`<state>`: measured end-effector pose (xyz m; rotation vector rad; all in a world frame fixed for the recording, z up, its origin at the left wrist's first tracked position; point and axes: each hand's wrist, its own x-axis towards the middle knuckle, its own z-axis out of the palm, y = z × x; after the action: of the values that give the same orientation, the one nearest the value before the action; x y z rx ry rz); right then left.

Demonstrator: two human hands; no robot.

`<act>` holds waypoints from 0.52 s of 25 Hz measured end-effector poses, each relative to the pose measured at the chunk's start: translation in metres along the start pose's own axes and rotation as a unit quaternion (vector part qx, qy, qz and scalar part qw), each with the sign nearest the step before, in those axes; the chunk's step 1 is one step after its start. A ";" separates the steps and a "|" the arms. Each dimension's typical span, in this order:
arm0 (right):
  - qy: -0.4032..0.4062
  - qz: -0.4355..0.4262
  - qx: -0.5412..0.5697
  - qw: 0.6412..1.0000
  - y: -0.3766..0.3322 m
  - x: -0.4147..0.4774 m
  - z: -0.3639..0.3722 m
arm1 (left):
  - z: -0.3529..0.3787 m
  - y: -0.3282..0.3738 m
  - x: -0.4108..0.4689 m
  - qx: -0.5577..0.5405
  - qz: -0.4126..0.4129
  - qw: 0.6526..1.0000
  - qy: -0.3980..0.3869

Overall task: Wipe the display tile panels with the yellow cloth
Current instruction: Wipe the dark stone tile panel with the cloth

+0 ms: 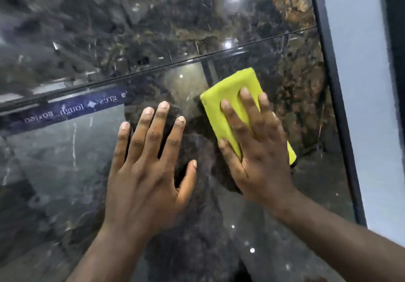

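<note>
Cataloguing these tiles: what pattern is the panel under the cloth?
The tile panel is glossy dark marble: grey-black with brown mottling, pale flecks. Head view shows it.

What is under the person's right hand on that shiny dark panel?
A folded yellow cloth, pressed flat against the tile panel by the right hand. The cloth's middle and the tile behind it are covered.

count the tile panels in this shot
2: upper panel above the seam; lower panel below it, under the left hand, right hand and yellow cloth. Others may lie outside the frame.
</note>
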<state>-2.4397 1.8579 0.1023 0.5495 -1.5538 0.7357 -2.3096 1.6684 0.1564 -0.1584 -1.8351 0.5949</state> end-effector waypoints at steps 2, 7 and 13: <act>-0.031 -0.052 -0.010 0.998 -0.027 -0.046 0.001 | -0.011 -0.028 -0.020 0.000 0.001 1.000 -0.003; 0.031 0.134 -0.002 0.990 -0.060 0.016 0.008 | -0.028 -0.079 -0.052 0.001 0.021 1.000 -0.015; -0.050 -0.030 -0.014 0.998 -0.111 -0.037 0.013 | -0.047 -0.122 -0.080 0.014 -0.013 1.000 -0.016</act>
<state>-2.3644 1.7703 0.0804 0.6170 -1.6298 0.6487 -2.2169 1.5465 0.1569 -0.1068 -1.8564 0.6077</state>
